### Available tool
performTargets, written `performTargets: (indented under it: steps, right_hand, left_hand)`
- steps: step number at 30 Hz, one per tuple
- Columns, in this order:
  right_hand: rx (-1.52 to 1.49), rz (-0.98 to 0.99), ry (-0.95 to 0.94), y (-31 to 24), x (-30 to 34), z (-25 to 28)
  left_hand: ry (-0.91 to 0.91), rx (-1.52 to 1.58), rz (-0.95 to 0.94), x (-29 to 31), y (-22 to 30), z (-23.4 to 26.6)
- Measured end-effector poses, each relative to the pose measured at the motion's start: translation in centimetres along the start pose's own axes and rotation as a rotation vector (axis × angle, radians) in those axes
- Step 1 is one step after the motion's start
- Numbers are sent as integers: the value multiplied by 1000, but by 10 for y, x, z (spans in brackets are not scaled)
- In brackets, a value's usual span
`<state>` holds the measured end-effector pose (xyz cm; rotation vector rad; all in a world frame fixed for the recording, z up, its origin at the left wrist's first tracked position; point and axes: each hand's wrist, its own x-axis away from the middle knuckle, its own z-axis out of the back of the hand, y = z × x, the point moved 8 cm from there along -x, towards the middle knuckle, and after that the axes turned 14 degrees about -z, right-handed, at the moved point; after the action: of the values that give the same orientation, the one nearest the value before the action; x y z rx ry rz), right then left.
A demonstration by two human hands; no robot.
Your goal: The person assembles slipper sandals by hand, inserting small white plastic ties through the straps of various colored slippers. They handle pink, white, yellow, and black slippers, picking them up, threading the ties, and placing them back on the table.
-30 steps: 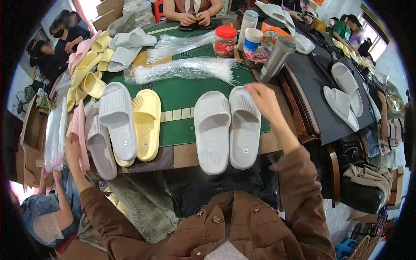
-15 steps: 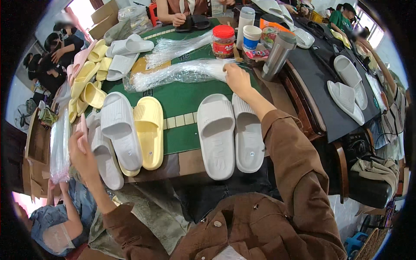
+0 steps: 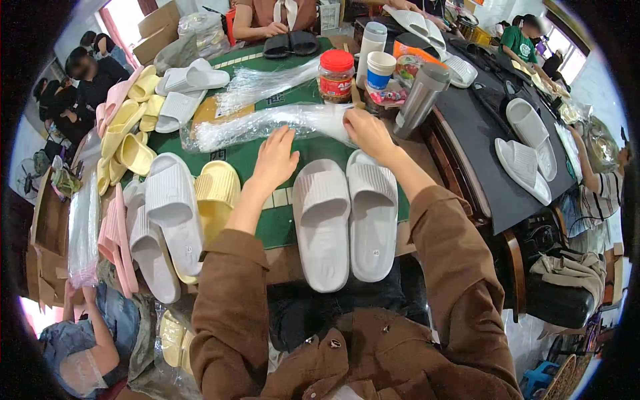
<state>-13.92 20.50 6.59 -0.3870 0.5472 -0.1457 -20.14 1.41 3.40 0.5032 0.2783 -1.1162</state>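
Observation:
My right hand (image 3: 369, 135) is closed at the right end of a bundle of thin clear plastic strands (image 3: 293, 120), partly wrapped in a clear bag; how many strands it pinches is hidden. Just below the bundle, my left hand (image 3: 275, 160) is open, its fingers stretched toward the strands and nothing in it. A pair of grey slides, left one (image 3: 322, 227) and right one (image 3: 373, 220), lies side by side at the table's near edge, below my hands. Left of my left forearm are a yellow slide (image 3: 217, 193), partly covered by my arm, more grey slides (image 3: 175, 207) and pink slides (image 3: 118, 240).
A red-lidded jar (image 3: 336, 77), a paper cup (image 3: 380, 70) and a steel tumbler (image 3: 423, 100) stand behind my right hand. Yellow slides (image 3: 137, 153) are heaped at the left. Across the table, a person's hand (image 3: 273, 29) is beside black slippers (image 3: 291, 45). A dark table (image 3: 493, 153) adjoins at right.
My left hand has come away from the slides at the left and moved right, up to the bundle of strands. My right hand stays at the bundle's right end.

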Motion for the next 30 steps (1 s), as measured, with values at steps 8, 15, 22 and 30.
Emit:
performTargets:
  steps: [8,15,22,30]
  right_hand:
    - [-484,-96,-101,10,7,21]
    - [-1057,-573,450,116,15,62]
    - [-1021,-486,165,42,36,89]
    - [-1001,-491,220,81,63,122]
  left_hand:
    - [-152,-199,207,-43,-48,-53]
    - [-77,-228,174,-33,-69,-75]
    - [-61,-271,162,-28,-68,-78]
    - [-116,-276,174,-31,-70,-79]
